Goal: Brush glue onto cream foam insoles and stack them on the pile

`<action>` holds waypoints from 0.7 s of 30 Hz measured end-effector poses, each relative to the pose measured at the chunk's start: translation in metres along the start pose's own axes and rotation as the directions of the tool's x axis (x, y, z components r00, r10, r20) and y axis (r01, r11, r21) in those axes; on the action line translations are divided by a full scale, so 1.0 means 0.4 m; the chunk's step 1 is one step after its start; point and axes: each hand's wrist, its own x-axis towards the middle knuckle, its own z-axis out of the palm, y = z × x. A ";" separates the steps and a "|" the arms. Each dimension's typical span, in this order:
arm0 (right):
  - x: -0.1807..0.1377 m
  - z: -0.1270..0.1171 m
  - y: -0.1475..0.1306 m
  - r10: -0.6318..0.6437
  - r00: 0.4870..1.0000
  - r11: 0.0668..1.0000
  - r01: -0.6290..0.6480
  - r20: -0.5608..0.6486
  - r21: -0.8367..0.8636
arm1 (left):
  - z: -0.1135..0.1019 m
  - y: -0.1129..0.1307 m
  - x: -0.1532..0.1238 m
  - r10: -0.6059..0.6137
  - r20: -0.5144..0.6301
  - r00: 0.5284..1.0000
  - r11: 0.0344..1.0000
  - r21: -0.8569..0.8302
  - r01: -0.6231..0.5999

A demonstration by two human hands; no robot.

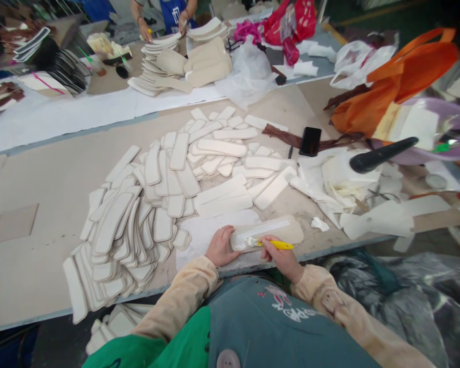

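A long, pale beige panel [296, 230] with rounded corners lies at the near edge of the table, with a shiny wet-looking band along its top face. Thumb and fingers of my left hand [221, 248] close around its left end. In my right hand [282, 256] is a yellow-handled brush [279, 245], gripped near the bristles. The brush's pale bristles touch the panel's upper face close to my left hand. White paper [199, 230] is spread underneath and behind the panel.
A large heap of similar cream pieces [163, 168] spreads to the left. A white tub [341, 174] with a black-handled tool [383, 155], a phone [310, 141] and an orange bag [398, 82] are at right. Across the table, a person's hands [144, 30] work by stacked panels [161, 61].
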 end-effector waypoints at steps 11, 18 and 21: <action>-0.017 -0.208 -0.014 -0.072 0.921 0.997 0.065 -0.384 -0.031 | 0.004 -0.011 0.000 0.058 -0.015 0.998 0.998 0.008 -0.058; -0.021 -0.267 -0.017 -0.078 0.882 0.997 0.057 -0.464 -0.058 | 0.004 -0.016 -0.001 0.067 -0.006 0.998 0.997 0.039 -0.067; -0.037 -0.270 -0.028 -0.091 0.863 0.995 0.063 -0.497 -0.073 | 0.002 -0.016 -0.003 0.054 0.004 0.999 0.998 0.044 -0.054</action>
